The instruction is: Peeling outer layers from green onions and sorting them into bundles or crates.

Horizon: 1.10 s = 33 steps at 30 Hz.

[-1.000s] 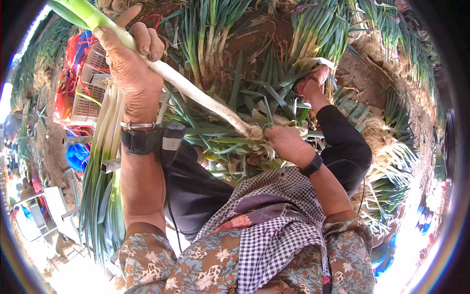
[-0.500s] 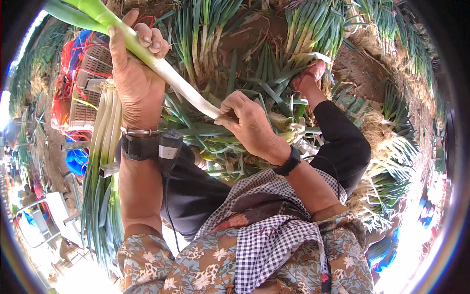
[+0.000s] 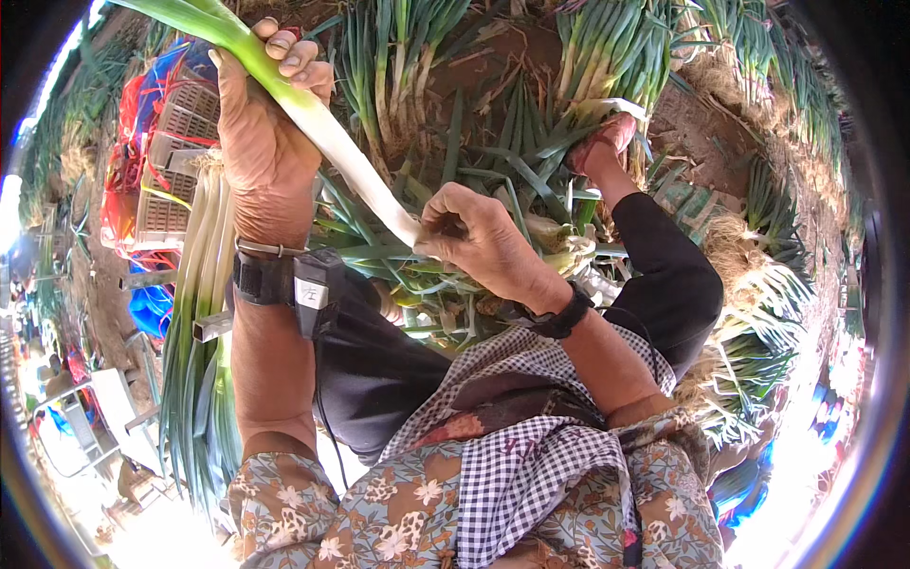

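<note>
One large leek or spring onion (image 3: 327, 133), green above and white below, slants from upper left down toward the middle. My left hand (image 3: 270, 142) is closed round its green-to-white part, with the green leaves running out past the thumb. At the lower white end, my right hand (image 3: 483, 237) pinches with thumb and curled forefinger. Whether the fingertips grip the stalk's very tip or a thin outer layer, I cannot make out. Beside my left forearm hangs a bunch of trimmed leeks (image 3: 204, 247), white ends up and leaves down.
A beige plastic crate (image 3: 171, 180) with red and blue strapping stands at the left. Loose green leaves (image 3: 398, 261) litter the ground before me. Bundles of leeks (image 3: 607, 57) stand at the back, and more with roots (image 3: 739, 313) lie at the right, past my bent leg.
The leek's white lower end now bends more at my right fingers. My left hand has turned slightly, and the right hand has shifted a little downward.
</note>
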Motion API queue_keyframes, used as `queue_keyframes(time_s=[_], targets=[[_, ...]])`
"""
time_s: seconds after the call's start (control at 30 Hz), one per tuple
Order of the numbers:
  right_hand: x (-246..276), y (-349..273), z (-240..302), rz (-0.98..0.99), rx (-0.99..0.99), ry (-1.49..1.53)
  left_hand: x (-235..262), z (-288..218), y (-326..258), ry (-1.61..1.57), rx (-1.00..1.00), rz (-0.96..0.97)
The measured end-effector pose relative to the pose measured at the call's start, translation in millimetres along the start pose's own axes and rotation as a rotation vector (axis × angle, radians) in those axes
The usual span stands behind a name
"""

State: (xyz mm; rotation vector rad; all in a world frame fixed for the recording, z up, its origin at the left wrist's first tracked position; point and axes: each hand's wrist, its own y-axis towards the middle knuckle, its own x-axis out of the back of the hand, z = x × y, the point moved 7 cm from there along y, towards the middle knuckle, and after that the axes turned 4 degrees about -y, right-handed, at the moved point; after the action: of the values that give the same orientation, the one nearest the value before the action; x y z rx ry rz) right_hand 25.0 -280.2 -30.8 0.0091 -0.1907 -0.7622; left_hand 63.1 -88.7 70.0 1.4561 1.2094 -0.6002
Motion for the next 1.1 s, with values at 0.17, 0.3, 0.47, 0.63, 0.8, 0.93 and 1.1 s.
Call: queue_keyframes(time_s=[0.17, 0.3, 0.47, 0.63, 0.8, 0.93, 1.1], targets=[[-9.5, -5.8, 20.3, 0.256, -0.193, 0.162, -7.5, -0.4, -3.5, -0.179, 0.017, 0.004], [-26.3, -11.0, 18.3, 0.321, -0.131, 0.22, -10.0, 4.5, -2.8, -0.21, 0.081, 0.053], [-23.9, -14.5, 15.5, 0.248, -0.105, 0.178, 2.8, -4.5, -5.0, -0.016, -0.017, -0.066], [-17.0, -14.1, 40.2, 0.01, 0.255, -0.227, 17.4, -30.2, -10.3, 0.405, -0.246, -0.241], [-9.2, -13.8, 13.1, -0.169, -0.005, -0.087, 20.2, -37.5, -18.3, 0.544, -0.371, -0.385], [-22.1, -19.5, 22.4, -0.231, 0.27, -0.22, 24.2, -39.9, -28.4, 0.672, -0.461, -0.565], [-17.1, -29.0, 34.9, -0.239, 0.402, -0.366, 15.4, -38.4, -31.3, 0.701, -0.544, -0.622]])
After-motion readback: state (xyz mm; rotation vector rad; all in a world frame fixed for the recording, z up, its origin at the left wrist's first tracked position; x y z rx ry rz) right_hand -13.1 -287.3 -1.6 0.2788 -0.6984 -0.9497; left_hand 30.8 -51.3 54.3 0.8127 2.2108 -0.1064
